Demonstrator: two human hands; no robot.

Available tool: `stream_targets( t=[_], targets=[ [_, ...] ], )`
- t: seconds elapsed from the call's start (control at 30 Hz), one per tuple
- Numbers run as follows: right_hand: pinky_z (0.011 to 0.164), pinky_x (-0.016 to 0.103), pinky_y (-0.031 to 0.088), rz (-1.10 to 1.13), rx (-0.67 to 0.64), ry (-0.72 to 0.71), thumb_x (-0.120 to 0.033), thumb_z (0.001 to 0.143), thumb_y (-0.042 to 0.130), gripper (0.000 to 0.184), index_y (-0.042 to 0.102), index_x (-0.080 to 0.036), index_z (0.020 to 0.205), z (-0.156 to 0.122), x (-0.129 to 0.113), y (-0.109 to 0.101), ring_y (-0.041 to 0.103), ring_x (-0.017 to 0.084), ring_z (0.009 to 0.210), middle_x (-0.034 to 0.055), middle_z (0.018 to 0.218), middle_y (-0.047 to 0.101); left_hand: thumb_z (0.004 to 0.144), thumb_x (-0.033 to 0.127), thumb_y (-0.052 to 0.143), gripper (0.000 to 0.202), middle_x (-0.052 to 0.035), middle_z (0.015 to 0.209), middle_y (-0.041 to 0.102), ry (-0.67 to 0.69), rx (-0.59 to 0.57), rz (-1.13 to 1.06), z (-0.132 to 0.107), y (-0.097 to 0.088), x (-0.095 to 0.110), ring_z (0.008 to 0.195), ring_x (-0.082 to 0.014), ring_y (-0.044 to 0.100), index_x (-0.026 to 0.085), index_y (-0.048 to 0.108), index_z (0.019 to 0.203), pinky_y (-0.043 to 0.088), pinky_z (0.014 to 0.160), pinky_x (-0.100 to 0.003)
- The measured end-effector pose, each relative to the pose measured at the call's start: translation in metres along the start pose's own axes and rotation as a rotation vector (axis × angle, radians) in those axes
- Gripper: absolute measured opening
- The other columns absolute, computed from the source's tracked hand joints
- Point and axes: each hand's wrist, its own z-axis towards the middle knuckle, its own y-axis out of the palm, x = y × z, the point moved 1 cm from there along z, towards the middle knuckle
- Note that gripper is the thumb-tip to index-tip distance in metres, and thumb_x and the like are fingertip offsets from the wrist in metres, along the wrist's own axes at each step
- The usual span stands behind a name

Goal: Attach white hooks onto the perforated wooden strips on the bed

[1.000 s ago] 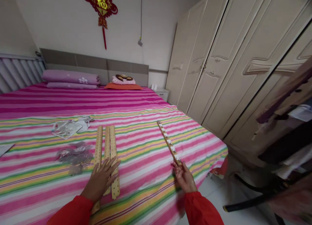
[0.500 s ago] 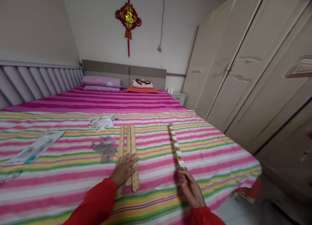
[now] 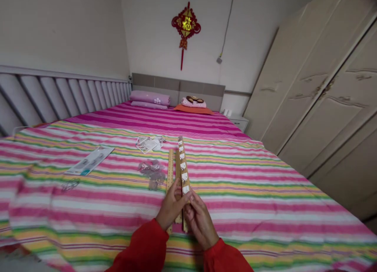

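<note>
Grips a wooden strip point(image 3: 183, 172) bearing white pieces by its near end in the right hand point(image 3: 203, 223); touches it with the left hand point(image 3: 169, 206), over perforated slats point(image 3: 170, 168) on a striped sheet point(image 3: 241, 205).

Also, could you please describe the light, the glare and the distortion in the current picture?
Head view: dim, soft indoor light; head view: bright glints on the gold character of the wall ornament; head view: the wardrobe leans, wide-angle style; head view: fine detail of the held strip and clear packets looks soft.
</note>
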Motion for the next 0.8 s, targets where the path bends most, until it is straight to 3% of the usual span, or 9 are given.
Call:
stream_targets(
  t=[0.13,0.27,0.4,0.53,0.67,0.8],
  targets=[
    [0.038,0.016,0.028,-0.112,-0.010,0.028,-0.032,0.070,0.075,0.050,0.061,-0.017,0.116,0.012,0.024,0.011,0.035,0.005,0.038,-0.0080,0.046,0.049,0.072,0.048,0.064,0.057,-0.0061,0.092,0.064,0.090,0.143,0.056,0.013,-0.008,0.005,0.076,-0.0157,0.060,0.017,0.055,0.119,0.049,0.070,-0.028],
    [0.041,0.016,0.032,-0.143,0.021,0.020,-0.034,0.065,0.078,0.057,0.060,-0.017,0.117,0.023,0.031,0.015,0.040,0.005,0.040,-0.0076,0.050,0.052,0.078,0.049,0.053,0.037,-0.0026,0.074,0.062,0.152,0.181,0.113,0.028,-0.020,0.004,0.070,-0.0155,0.059,0.017,0.063,0.093,0.047,0.063,-0.027],
    [0.039,0.017,0.031,-0.182,0.001,0.013,-0.035,0.064,0.078,0.054,0.063,-0.015,0.112,0.034,0.031,0.021,0.039,0.005,0.038,-0.0043,0.054,0.058,0.080,0.055,0.044,0.039,0.0026,0.054,0.052,0.063,0.170,0.145,0.045,-0.030,-0.010,0.051,-0.0135,0.051,0.019,0.057,0.071,0.041,0.048,-0.025],
    [0.039,0.018,0.031,-0.189,-0.015,0.014,-0.036,0.066,0.076,0.051,0.063,-0.014,0.111,0.040,0.029,0.027,0.040,0.005,0.039,-0.0022,0.055,0.060,0.077,0.056,0.044,0.040,0.0056,0.048,0.045,-0.029,0.196,0.104,0.065,-0.045,-0.018,0.043,-0.0105,0.045,0.019,0.049,0.063,0.035,0.043,-0.022],
    [0.039,0.017,0.032,-0.214,0.017,0.020,-0.038,0.065,0.077,0.061,0.059,-0.012,0.118,0.040,0.026,0.027,0.041,0.006,0.040,-0.0008,0.055,0.062,0.079,0.050,0.043,0.034,0.0040,0.054,0.049,-0.006,0.233,0.173,0.085,-0.067,-0.007,0.049,-0.0128,0.050,0.019,0.055,0.073,0.039,0.047,-0.024],
    [0.039,0.018,0.032,-0.251,0.014,0.031,-0.038,0.066,0.077,0.066,0.055,-0.011,0.123,0.037,0.027,0.024,0.042,0.006,0.041,0.0000,0.058,0.063,0.083,0.040,0.041,0.030,-0.0071,0.084,0.065,0.208,0.285,0.526,0.099,-0.081,0.015,0.085,-0.0209,0.060,0.018,0.061,0.087,0.047,0.076,-0.033]
  ],
)
